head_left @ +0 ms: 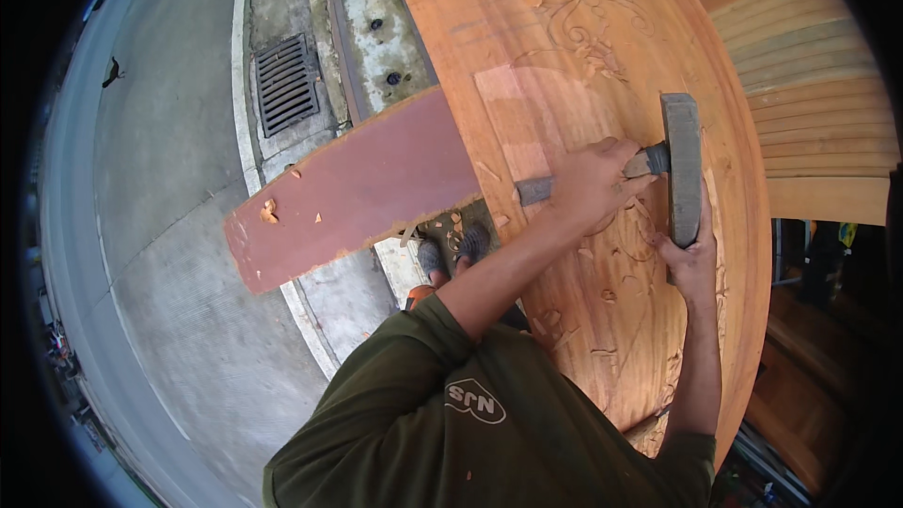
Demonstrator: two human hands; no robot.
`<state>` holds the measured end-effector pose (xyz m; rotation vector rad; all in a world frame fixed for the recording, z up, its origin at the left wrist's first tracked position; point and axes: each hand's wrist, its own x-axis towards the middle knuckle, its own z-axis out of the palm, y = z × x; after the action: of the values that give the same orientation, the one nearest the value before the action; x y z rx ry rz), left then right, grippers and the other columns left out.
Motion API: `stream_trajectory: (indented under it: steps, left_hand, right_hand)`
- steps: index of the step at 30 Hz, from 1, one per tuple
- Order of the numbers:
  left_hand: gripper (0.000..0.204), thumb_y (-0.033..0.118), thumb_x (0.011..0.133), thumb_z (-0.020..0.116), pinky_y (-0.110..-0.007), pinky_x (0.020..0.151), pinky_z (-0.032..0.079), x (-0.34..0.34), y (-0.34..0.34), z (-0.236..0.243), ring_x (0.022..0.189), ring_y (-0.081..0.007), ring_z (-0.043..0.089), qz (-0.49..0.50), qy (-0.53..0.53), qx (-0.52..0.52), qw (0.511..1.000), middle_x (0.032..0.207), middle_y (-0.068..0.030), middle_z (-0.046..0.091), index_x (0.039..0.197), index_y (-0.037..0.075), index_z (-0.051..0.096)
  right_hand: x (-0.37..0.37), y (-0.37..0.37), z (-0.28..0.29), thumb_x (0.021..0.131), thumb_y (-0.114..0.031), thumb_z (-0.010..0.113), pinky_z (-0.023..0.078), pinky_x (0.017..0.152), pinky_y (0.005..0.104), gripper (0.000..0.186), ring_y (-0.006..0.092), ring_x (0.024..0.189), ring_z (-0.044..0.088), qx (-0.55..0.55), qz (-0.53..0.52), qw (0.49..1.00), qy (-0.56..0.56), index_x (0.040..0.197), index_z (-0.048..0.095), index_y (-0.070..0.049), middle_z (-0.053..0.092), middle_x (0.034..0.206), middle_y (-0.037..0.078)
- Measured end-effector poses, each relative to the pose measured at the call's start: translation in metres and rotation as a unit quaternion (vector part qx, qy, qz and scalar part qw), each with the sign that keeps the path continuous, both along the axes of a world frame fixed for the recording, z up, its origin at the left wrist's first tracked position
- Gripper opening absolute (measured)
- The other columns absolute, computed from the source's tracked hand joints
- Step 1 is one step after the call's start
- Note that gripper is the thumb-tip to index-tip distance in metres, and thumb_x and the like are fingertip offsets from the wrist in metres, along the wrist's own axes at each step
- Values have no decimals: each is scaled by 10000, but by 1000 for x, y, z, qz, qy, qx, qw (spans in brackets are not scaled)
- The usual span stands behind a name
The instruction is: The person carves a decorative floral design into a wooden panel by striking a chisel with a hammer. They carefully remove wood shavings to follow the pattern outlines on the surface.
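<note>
A tilted-looking orange wooden panel (489,28) with carved scrollwork and scattered shavings fills the right half of the head view. My left hand (591,186) is closed on a chisel-like tool (534,190) lying across the panel, its flat grey end pointing left and its tape-wrapped end to the right. My right hand (693,259) grips the lower part of a long grey block (682,136), held lengthwise right at the taped end of the tool; whether they touch I cannot tell.
A reddish board (348,179) with a few chips sticks out left beneath the panel. Slatted curved wood (809,103) is at the upper right. Below are my feet (451,249), a drain grate (285,85) and concrete paving (169,226). Dark clutter lies at the right edge.
</note>
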<state>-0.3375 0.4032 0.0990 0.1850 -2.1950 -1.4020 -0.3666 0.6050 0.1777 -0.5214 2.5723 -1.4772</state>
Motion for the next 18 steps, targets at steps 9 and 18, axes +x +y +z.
stream_trajectory:
  steps: [9, 18]
  left_hand:
    - [392, 316, 831, 891, -414, 678, 581, 7, -9, 9, 795, -303, 743, 33, 63, 27, 997, 930, -93, 761, 1142, 109, 772]
    - [549, 287, 739, 932, -382, 617, 553, 158, -48, 9, 718, -246, 695, -53, -41, -149, 987, 838, -42, 670, 1230, 141, 733]
  right_hand:
    - [2, 1, -2, 912, -6, 775, 533, 1080, 360, 934, 236, 1398, 558, 84, 76, 993, 33, 1715, 300, -45, 543, 1560, 125]
    - [48, 60, -3, 798, -218, 938, 593, 902, 369, 1093, 253, 1109, 689, 269, -31, 962, 33, 1723, 356, -184, 673, 1325, 106]
